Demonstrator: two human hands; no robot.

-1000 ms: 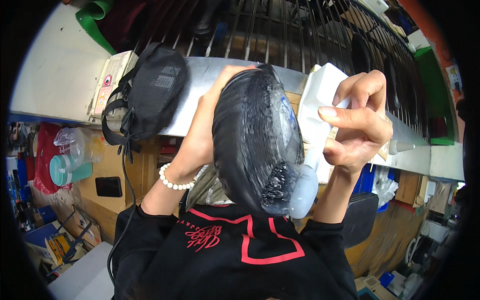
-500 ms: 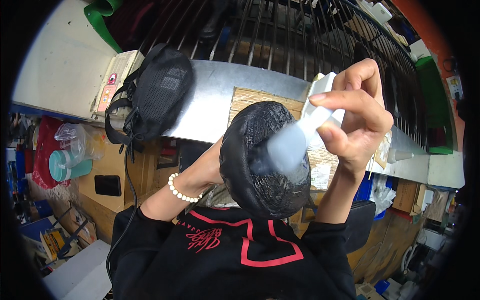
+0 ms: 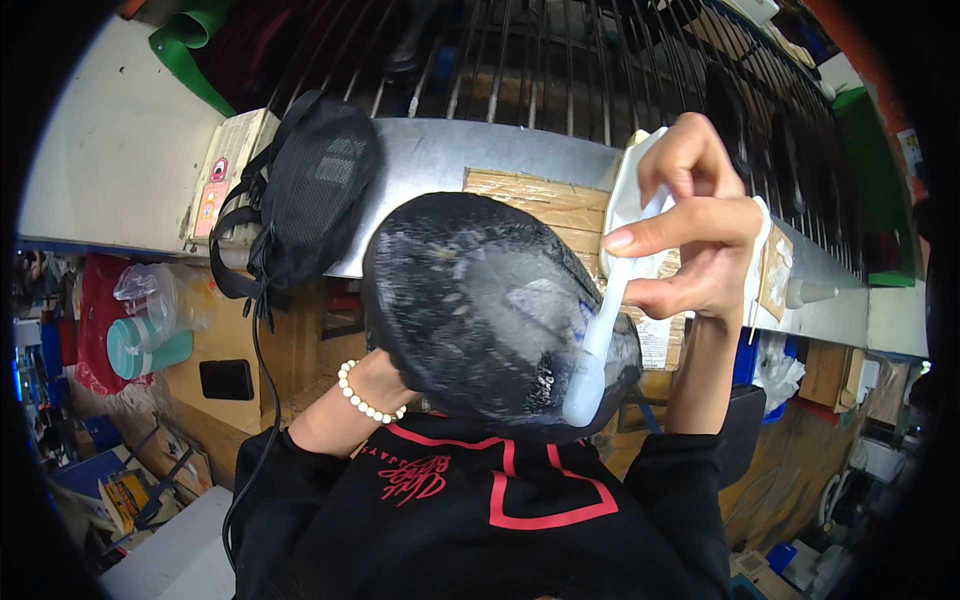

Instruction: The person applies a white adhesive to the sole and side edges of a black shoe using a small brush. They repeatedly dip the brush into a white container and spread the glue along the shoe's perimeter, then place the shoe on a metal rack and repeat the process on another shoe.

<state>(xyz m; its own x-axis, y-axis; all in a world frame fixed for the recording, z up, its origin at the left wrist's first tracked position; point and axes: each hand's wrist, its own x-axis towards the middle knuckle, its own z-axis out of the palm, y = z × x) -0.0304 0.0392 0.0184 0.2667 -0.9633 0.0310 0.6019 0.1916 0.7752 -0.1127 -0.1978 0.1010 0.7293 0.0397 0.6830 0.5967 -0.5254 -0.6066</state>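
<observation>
In the middle, a black mesh shoe upper (image 3: 470, 300) is tilted with its underside toward me; a pale grey patch covers the centre of that underside. My left hand (image 3: 388, 378) holds it from behind and below, with most fingers hidden by it. Between thumb and fingers, my right hand (image 3: 700, 230) grips a pale brush (image 3: 597, 345). Its rounded tip lies over the near right part of the shoe upper's underside; whether it touches is hard to tell. Behind the right hand is a white container (image 3: 622, 195).
A metal bench (image 3: 430, 160) bears a wooden board (image 3: 535, 200) and a black mesh bag (image 3: 325, 190). Beyond it run metal rails (image 3: 530, 80). To the left are a phone (image 3: 227, 380) and a turquoise container (image 3: 145, 348); a white nozzle (image 3: 810, 293) lies at the right.
The shoe upper has turned, bringing its broad grey-patched underside into view. The brush has moved nearer to me, its tip now pointing down toward my body. My right hand has shifted slightly left.
</observation>
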